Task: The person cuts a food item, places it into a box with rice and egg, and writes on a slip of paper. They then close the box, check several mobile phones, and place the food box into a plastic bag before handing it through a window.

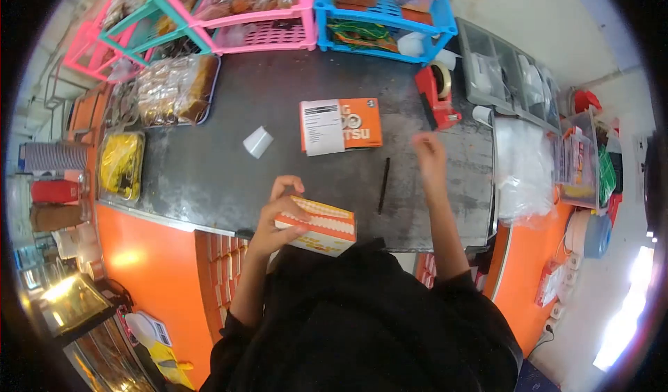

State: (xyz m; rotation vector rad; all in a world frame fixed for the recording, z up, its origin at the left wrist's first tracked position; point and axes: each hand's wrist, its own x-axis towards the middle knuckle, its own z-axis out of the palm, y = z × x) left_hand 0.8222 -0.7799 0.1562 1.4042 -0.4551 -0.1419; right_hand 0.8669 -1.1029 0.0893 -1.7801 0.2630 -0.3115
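Note:
A small white, orange and yellow box (323, 233) is in my left hand (277, 218), held near the counter's front edge, with my fingers over its left end. My right hand (428, 152) is raised over the counter, just below the red tape dispenser (437, 98); its fingers are bunched and blurred, and whether they hold anything cannot be made out. An orange box with a white label (359, 123) lies on the dark counter (278, 79). Between the boxes and my right arm lies a black pen (384, 185). A small white cup (258, 142) rests on its side left of the orange box.
Pink racks (261, 36) and a blue rack (383, 51) line the back. Wrapped loaves (177, 89) and a yellow food tray (122, 164) stand at the left. A grey divided bin (508, 72) and clear plastic bags (522, 169) are at the right.

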